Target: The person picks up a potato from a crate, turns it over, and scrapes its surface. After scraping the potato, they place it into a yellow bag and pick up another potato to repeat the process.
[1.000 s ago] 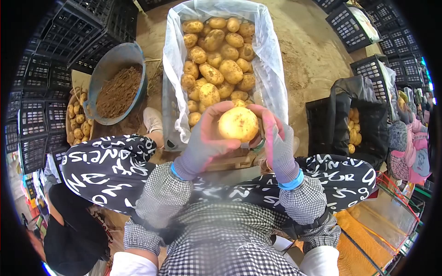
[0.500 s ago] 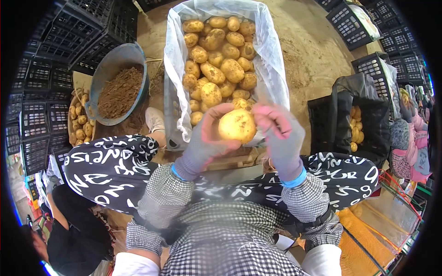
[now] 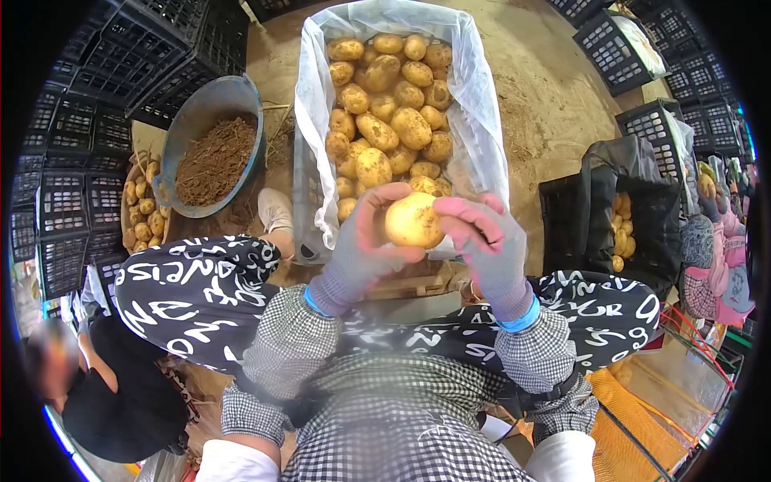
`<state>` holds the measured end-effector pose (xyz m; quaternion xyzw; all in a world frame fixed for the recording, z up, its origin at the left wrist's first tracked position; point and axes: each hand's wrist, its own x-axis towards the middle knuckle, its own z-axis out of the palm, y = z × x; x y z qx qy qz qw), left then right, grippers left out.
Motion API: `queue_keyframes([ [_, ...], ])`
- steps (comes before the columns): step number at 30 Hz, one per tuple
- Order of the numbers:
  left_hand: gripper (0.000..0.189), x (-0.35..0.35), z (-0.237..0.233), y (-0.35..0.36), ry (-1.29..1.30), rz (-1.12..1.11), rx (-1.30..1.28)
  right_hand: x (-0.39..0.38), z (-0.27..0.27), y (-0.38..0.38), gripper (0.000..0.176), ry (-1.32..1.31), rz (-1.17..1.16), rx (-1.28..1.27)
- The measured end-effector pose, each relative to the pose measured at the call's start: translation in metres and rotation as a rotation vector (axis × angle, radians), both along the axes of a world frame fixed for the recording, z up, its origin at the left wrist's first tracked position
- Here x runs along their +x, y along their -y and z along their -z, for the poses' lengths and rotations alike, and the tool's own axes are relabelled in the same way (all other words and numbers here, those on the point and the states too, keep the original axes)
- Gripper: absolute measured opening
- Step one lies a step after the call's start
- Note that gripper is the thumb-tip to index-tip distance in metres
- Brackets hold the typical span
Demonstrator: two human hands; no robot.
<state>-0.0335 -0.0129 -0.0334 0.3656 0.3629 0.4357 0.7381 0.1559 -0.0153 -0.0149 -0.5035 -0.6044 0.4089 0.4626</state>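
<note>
A round yellow potato point(image 3: 414, 220) with a few dirt specks is held up in front of me. My left hand point(image 3: 365, 241), in a grey and pink glove, grips it from the left, with the thumb beneath. Against the potato's right side rest the bent fingertips of my right hand point(image 3: 487, 241), gloved the same way. Just beyond both hands stands a crate lined with white film point(image 3: 479, 104), holding many soil-marked potatoes point(image 3: 385, 128).
To the left is a blue tub point(image 3: 170, 153) of soil, beside a basket of potatoes point(image 3: 144, 210). A black-lined crate point(image 3: 562, 210) with potatoes stands on the right. Stacked black crates point(image 3: 60, 201) line the left side. Another person point(image 3: 128, 394) is at lower left.
My right fingers, blurred and slightly off the potato before, now touch its right side. The left hand keeps its grip. The view has shifted a little.
</note>
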Motion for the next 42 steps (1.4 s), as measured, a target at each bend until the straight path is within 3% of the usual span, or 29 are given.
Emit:
queue_keyframes([
  [3, 0.075, -0.001, 0.003, 0.002, 0.012, 0.009, -0.026, 0.008, 0.001, 0.003, 0.02, 0.249, -0.131, -0.045],
  [9, 0.077, -0.005, -0.005, 0.001, 0.127, 0.01, -0.177, 0.01, -0.007, -0.005, 0.027, -0.413, 0.273, -0.391],
  [13, 0.075, -0.001, -0.008, 0.002, 0.17, -0.027, -0.211, 0.003, 0.002, 0.001, 0.035, -0.405, 0.175, -0.345],
  [16, 0.075, 0.003, 0.003, 0.007, -0.039, 0.034, 0.06, -0.01, 0.003, 0.006, 0.036, -0.071, 0.016, -0.229],
  [17, 0.075, 0.003, 0.004, 0.009, -0.016, 0.026, 0.018, -0.01, 0.004, 0.008, 0.037, -0.022, -0.011, -0.243],
  [22, 0.075, 0.003, 0.0, 0.006, 0.061, -0.007, -0.084, -0.007, -0.001, 0.002, 0.036, -0.51, 0.132, -0.603],
  [24, 0.075, 0.002, 0.004, 0.005, -0.012, 0.019, -0.045, -0.008, 0.02, 0.002, 0.034, 0.007, 0.06, -0.173],
  [26, 0.075, 0.002, 0.004, 0.007, -0.023, 0.021, -0.05, -0.004, 0.034, 0.006, 0.034, 0.211, 0.04, -0.022],
  [31, 0.075, 0.0, 0.005, 0.006, 0.071, -0.005, -0.072, -0.003, 0.002, 0.0, 0.03, -0.31, 0.178, -0.335],
  [34, 0.076, 0.0, 0.005, 0.006, -0.029, 0.025, -0.021, 0.006, 0.0, -0.002, 0.027, 0.181, -0.018, 0.064],
  [36, 0.07, 0.0, 0.004, 0.008, 0.009, 0.032, -0.026, 0.006, -0.008, -0.003, 0.025, 0.384, -0.06, 0.17],
  [38, 0.065, -0.002, -0.001, 0.01, 0.092, 0.035, -0.1, 0.006, -0.006, -0.001, 0.026, 0.337, -0.055, 0.156],
  [42, 0.057, -0.006, -0.003, 0.007, 0.285, 0.03, -0.21, 0.005, 0.009, 0.0, 0.036, -0.173, 0.012, -0.106],
])
